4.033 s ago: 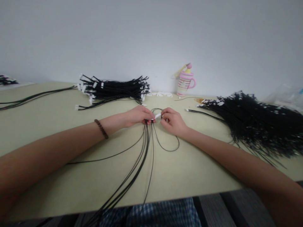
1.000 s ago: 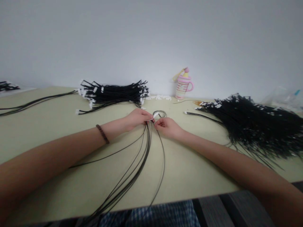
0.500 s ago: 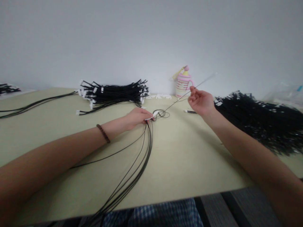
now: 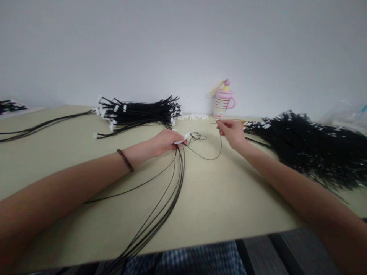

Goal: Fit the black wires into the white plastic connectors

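Observation:
My left hand is closed on a white connector low over the middle of the table. Several black wires run down from it past the front edge. Just right of those fingers lies a small coil of thin black wire, with a white piece beside it. My right hand pinches a thin black wire, which sags in a loop between the two hands. That wire's tip is too fine to make out.
A tied bundle of black cables with white ends lies at the back left. Behind my right hand stands a pink and white cup. Small white connectors lie along the wall. A large black cable heap covers the right side.
My right hand has come down and to the left. The wire it pinches, stretched taut before, now hangs slack in a loop. My left hand has barely moved.

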Tool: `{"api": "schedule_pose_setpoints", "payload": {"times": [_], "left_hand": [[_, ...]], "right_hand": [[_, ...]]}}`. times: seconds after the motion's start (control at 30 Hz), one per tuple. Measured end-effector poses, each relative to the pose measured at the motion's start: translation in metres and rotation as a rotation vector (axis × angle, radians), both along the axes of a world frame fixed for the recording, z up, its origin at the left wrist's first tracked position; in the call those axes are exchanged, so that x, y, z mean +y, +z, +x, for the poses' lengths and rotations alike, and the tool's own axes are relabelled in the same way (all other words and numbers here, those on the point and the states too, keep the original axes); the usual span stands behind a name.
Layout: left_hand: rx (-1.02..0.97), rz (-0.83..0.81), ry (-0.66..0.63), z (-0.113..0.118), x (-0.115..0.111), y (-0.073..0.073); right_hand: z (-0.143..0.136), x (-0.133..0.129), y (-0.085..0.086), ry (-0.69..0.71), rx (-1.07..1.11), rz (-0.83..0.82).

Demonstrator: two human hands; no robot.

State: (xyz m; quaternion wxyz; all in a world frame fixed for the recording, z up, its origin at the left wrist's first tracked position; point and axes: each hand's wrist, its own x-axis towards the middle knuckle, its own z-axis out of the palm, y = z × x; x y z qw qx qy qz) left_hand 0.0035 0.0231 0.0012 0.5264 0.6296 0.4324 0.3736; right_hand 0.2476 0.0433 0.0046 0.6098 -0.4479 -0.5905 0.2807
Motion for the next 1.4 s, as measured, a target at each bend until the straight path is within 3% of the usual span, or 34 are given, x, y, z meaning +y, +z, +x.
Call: {"api": "schedule_pose_setpoints", "payload": {"times": [0.13, 0.23, 0.33, 0.63, 1.03, 1.23, 1.4], "left_hand": [[0.004, -0.017, 0.014, 0.002, -0.003, 0.003], [0.003, -0.027, 0.013, 0.003, -0.005, 0.004], [0.003, -0.026, 0.011, 0.002, -0.005, 0.004], [0.008, 0.004, -0.015, 0.000, -0.003, 0.001], [0.067, 0.049, -0.033, 0.000, -0.003, -0.001], [0.115, 0.094, -0.069, -0.001, -0.005, -0.001], [0.168, 0.128, -0.076, 0.001, -0.009, 0.002]], "right_hand": [[-0.042, -0.031, -0.010, 0.189, -0.278, -0.015], [-0.055, -0.045, -0.019, 0.192, -0.480, 0.052], [-0.054, -0.047, -0.024, 0.151, -0.573, 0.084], [-0.050, -0.043, -0.024, 0.121, -0.582, 0.034], [-0.051, -0.047, -0.022, 0.097, -0.666, 0.110], [-0.055, -0.058, -0.016, 0.020, -0.949, 0.174], [-0.058, -0.064, -0.012, -0.065, -1.197, 0.127]]}}
